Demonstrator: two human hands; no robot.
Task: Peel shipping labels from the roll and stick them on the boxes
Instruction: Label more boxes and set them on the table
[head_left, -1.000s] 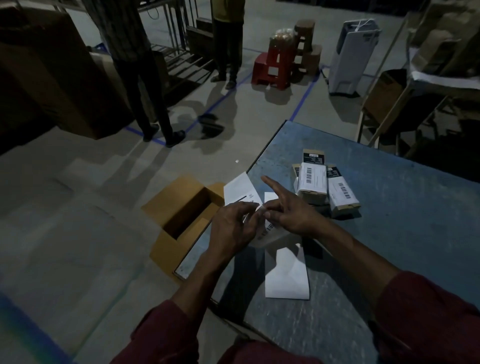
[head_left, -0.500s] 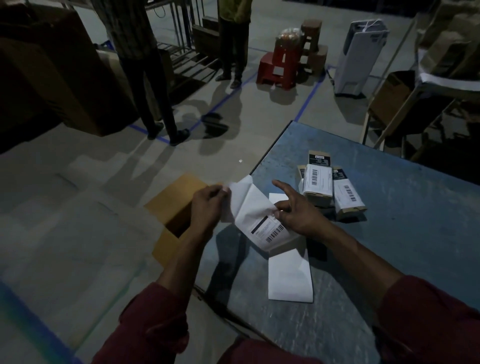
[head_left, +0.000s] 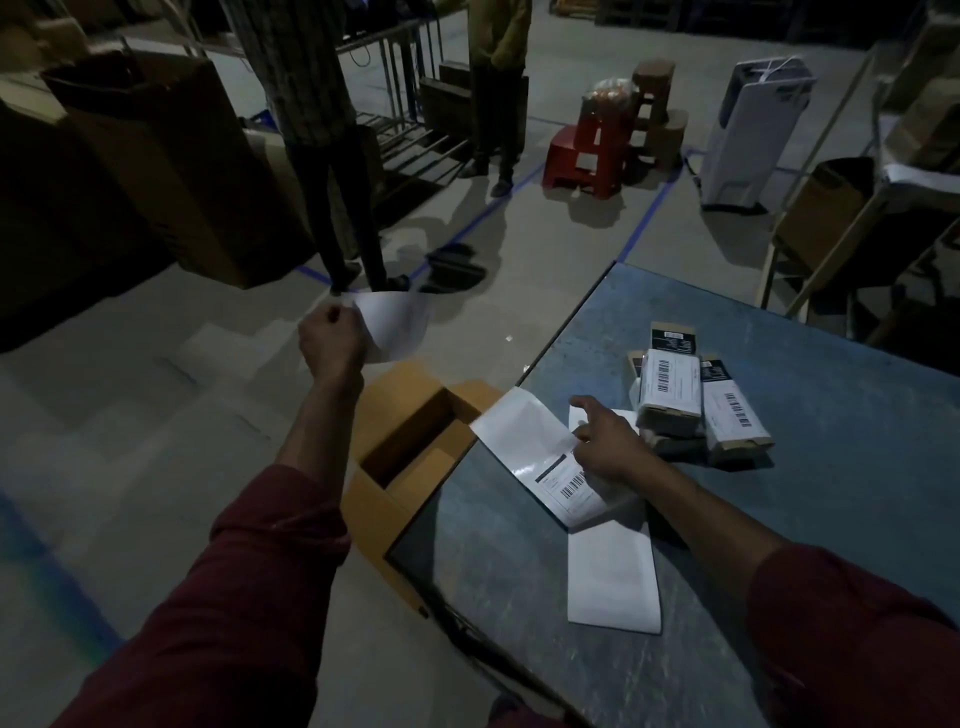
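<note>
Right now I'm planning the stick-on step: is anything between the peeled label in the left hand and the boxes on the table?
The right hand and the label strip it presses lie roughly between the left hand's label and the boxes; lifting over clears them.

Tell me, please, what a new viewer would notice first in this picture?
The left hand holds a white sheet high over the floor. The right hand pins a barcode label strip on the blue table, near the labelled boxes.
</note>
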